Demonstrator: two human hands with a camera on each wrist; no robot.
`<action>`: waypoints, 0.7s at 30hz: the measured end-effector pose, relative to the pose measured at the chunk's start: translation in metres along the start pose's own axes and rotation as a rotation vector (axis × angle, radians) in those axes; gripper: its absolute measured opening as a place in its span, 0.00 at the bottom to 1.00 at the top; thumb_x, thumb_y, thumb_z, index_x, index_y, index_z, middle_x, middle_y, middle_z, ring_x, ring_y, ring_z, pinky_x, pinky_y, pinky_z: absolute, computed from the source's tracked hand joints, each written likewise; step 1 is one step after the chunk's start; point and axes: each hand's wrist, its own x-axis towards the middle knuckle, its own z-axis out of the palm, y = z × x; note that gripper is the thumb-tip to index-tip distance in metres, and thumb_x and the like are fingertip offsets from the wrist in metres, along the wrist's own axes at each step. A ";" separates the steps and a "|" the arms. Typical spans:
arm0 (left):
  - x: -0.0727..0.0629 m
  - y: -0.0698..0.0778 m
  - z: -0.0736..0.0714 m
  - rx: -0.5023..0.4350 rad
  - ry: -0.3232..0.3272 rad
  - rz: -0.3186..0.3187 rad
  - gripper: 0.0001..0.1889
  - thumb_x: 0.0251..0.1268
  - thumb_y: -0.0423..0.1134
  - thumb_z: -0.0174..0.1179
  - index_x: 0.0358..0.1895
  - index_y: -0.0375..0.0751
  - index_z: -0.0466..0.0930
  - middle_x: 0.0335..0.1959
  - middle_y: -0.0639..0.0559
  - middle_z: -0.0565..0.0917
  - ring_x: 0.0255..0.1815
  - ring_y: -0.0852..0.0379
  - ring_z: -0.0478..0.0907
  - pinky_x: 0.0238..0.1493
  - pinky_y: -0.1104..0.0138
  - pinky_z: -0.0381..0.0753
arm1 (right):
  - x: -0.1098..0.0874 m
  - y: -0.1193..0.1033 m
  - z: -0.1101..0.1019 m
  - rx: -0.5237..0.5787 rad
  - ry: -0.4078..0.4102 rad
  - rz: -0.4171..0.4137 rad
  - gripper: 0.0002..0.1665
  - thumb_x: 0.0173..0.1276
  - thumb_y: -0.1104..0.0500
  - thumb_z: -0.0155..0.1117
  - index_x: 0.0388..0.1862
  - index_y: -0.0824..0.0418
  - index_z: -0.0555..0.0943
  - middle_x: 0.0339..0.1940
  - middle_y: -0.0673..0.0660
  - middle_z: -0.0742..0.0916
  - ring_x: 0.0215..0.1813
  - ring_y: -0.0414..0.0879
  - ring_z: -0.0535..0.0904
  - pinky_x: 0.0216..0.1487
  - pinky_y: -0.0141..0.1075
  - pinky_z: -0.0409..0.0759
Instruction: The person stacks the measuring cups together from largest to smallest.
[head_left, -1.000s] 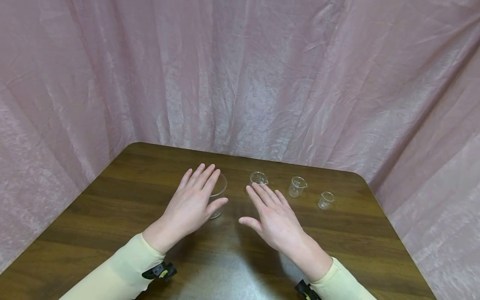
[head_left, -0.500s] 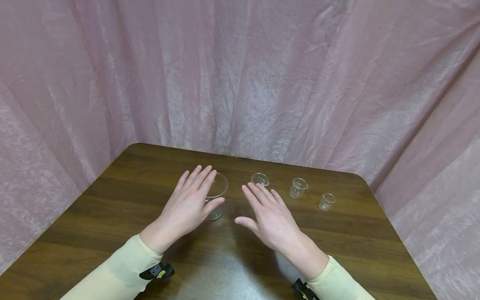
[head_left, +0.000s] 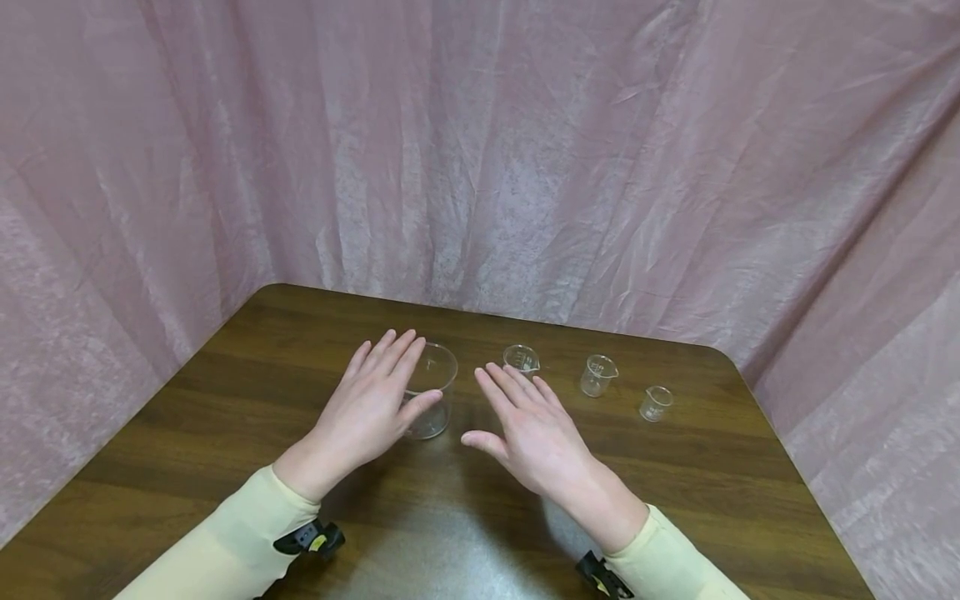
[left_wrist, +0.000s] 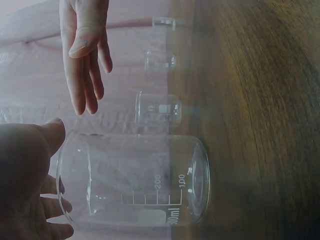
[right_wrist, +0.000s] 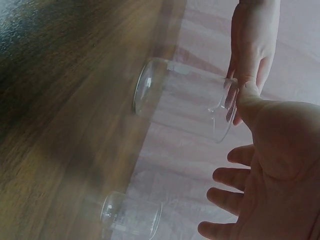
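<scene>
My left hand is spread with straight fingers above the large glass beaker, covering its left part in the head view. White graduations and a label mark that beaker in the left wrist view, where it stands upright on the table. To its right, my right hand hovers palm down, fingers extended, holding nothing. Just beyond its fingertips is a smaller beaker, partly covered by them. Two more glass beakers follow to the right, a small one and the smallest.
All the beakers stand on a brown wooden table with rounded far corners. A pink curtain hangs behind and along both sides. Black straps with cameras sit on both sleeves, the left strap showing more fully.
Both hands have drifted slightly left in the head view, uncovering more of the large beaker. The fingers remain straight, and the beakers stand in the same arrangement.
</scene>
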 end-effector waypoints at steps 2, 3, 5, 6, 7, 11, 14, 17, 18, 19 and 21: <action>0.000 -0.001 0.000 -0.001 -0.004 -0.003 0.42 0.82 0.60 0.65 0.83 0.32 0.67 0.84 0.34 0.68 0.87 0.33 0.59 0.84 0.35 0.54 | 0.001 -0.001 0.000 -0.001 -0.005 0.000 0.53 0.78 0.30 0.65 0.89 0.59 0.66 0.86 0.62 0.72 0.86 0.60 0.66 0.84 0.61 0.63; 0.000 -0.001 0.000 -0.002 -0.005 -0.004 0.42 0.82 0.60 0.65 0.83 0.32 0.67 0.84 0.34 0.68 0.87 0.33 0.59 0.84 0.35 0.54 | 0.002 -0.001 0.000 -0.004 -0.007 0.000 0.53 0.78 0.30 0.64 0.89 0.59 0.66 0.86 0.62 0.72 0.86 0.60 0.66 0.84 0.61 0.63; 0.000 -0.002 0.001 -0.004 -0.005 -0.005 0.42 0.81 0.60 0.65 0.83 0.32 0.67 0.84 0.34 0.68 0.87 0.32 0.59 0.84 0.35 0.54 | 0.003 -0.001 0.000 -0.007 -0.008 -0.004 0.53 0.78 0.29 0.64 0.89 0.59 0.66 0.86 0.62 0.72 0.86 0.60 0.66 0.83 0.61 0.64; 0.000 -0.003 0.001 -0.006 -0.006 -0.007 0.43 0.81 0.60 0.65 0.83 0.31 0.67 0.84 0.34 0.68 0.87 0.32 0.59 0.84 0.35 0.54 | 0.004 -0.001 0.000 -0.007 -0.007 -0.006 0.53 0.79 0.30 0.64 0.89 0.59 0.66 0.86 0.62 0.72 0.86 0.60 0.66 0.83 0.62 0.64; 0.000 -0.003 0.001 -0.007 -0.006 -0.009 0.43 0.81 0.60 0.65 0.83 0.31 0.67 0.84 0.34 0.69 0.87 0.32 0.59 0.84 0.35 0.54 | 0.004 -0.001 0.000 -0.004 -0.006 -0.006 0.53 0.79 0.30 0.64 0.89 0.59 0.66 0.86 0.62 0.72 0.86 0.60 0.66 0.83 0.62 0.64; -0.001 -0.005 0.001 -0.016 -0.015 -0.023 0.43 0.81 0.60 0.65 0.83 0.31 0.67 0.84 0.34 0.68 0.87 0.33 0.59 0.85 0.35 0.54 | 0.007 -0.003 0.000 0.002 -0.003 -0.012 0.52 0.79 0.30 0.64 0.88 0.60 0.66 0.85 0.62 0.73 0.86 0.60 0.66 0.83 0.62 0.64; 0.000 -0.006 0.001 -0.026 -0.025 -0.035 0.43 0.81 0.60 0.65 0.84 0.31 0.67 0.84 0.34 0.68 0.87 0.33 0.59 0.85 0.35 0.53 | 0.008 -0.004 -0.001 0.011 -0.008 -0.013 0.52 0.79 0.30 0.64 0.88 0.59 0.67 0.85 0.62 0.73 0.86 0.60 0.66 0.83 0.63 0.64; 0.000 -0.007 0.002 -0.038 -0.039 -0.045 0.44 0.81 0.60 0.65 0.84 0.32 0.66 0.84 0.34 0.68 0.87 0.34 0.58 0.85 0.35 0.51 | 0.010 -0.005 0.000 0.020 -0.018 -0.014 0.52 0.79 0.30 0.64 0.89 0.59 0.66 0.86 0.61 0.73 0.86 0.59 0.66 0.83 0.63 0.64; 0.000 -0.007 0.002 -0.042 -0.042 -0.048 0.44 0.81 0.61 0.65 0.84 0.31 0.66 0.84 0.34 0.68 0.88 0.34 0.58 0.85 0.35 0.51 | 0.011 -0.006 0.000 0.022 -0.021 -0.015 0.52 0.79 0.29 0.64 0.89 0.58 0.66 0.86 0.61 0.73 0.86 0.59 0.66 0.83 0.62 0.64; 0.001 -0.008 0.002 -0.045 -0.046 -0.050 0.44 0.81 0.61 0.65 0.84 0.31 0.66 0.84 0.34 0.68 0.88 0.34 0.58 0.85 0.35 0.51 | 0.011 -0.006 0.000 0.024 -0.024 -0.015 0.52 0.79 0.29 0.64 0.89 0.58 0.66 0.86 0.61 0.72 0.86 0.59 0.66 0.83 0.62 0.63; 0.001 -0.009 0.002 -0.052 -0.053 -0.055 0.45 0.81 0.62 0.64 0.84 0.31 0.65 0.84 0.34 0.68 0.87 0.34 0.58 0.85 0.35 0.51 | 0.012 -0.007 0.000 0.024 -0.033 -0.018 0.52 0.79 0.29 0.63 0.89 0.58 0.65 0.86 0.60 0.72 0.86 0.59 0.65 0.84 0.62 0.63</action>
